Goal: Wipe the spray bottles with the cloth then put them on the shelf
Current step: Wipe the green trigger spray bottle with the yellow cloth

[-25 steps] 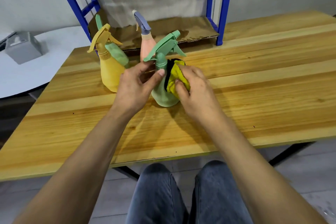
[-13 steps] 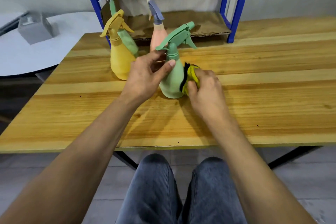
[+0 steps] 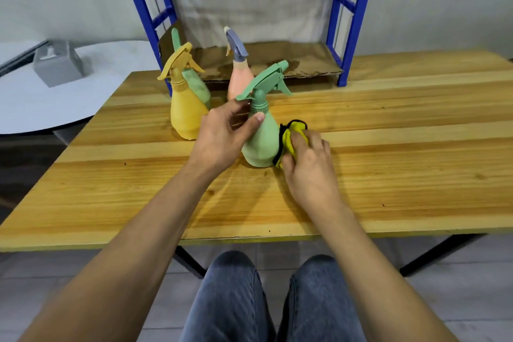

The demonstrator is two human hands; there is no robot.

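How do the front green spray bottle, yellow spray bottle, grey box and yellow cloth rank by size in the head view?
1. Front green spray bottle and yellow spray bottle: alike; green is nearer, so tied.
2. Grey box, farther away.
3. Yellow cloth, partly under the right hand.

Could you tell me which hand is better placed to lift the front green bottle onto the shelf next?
Probably left: the left hand holds the front green bottle by its neck, while the right hand presses the cloth against its side.
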